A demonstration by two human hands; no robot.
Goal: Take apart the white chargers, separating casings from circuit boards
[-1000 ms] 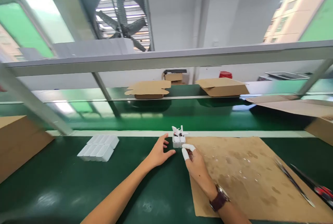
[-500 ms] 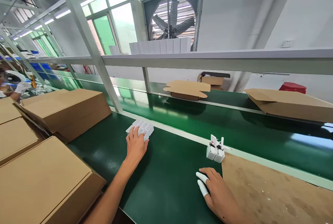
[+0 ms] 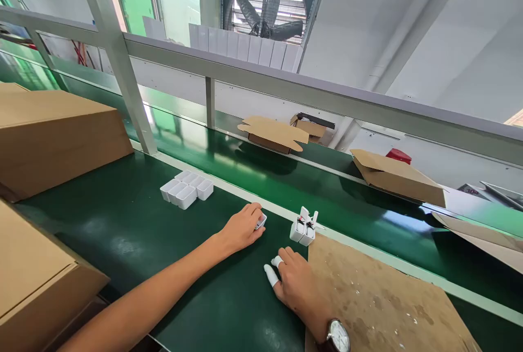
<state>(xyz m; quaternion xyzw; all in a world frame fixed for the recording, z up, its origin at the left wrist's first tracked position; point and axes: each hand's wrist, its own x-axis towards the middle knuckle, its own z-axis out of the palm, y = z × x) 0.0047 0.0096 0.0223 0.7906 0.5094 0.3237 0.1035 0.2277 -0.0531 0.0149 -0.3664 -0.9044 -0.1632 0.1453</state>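
Note:
My left hand (image 3: pixel 244 226) is closed around a small white plastic box (image 3: pixel 261 222), mostly hidden by the fingers, over the green work surface. To its left stands a cluster of several white open boxes (image 3: pixel 186 194). A pair of white boxes (image 3: pixel 303 230) holding small parts with wires and upright white pieces stands to the right of the held box. My right hand (image 3: pixel 297 280), with white finger cots on two fingers and a watch on the wrist, is nearest that pair. Its fingers are apart, with nothing in them.
A stained brown board (image 3: pixel 368 292) lies at the right. Large cardboard cartons (image 3: pixel 61 139) stand at the left. Behind a pale ledge runs a green conveyor belt (image 3: pixel 229 161), with flattened cardboard boxes (image 3: pixel 273 133) beyond it. A metal frame post (image 3: pixel 126 79) rises at the left.
My left hand has taken a white box from the cluster and moved right with it. My right hand stays near the filled pair. The view has turned downward and to the right.

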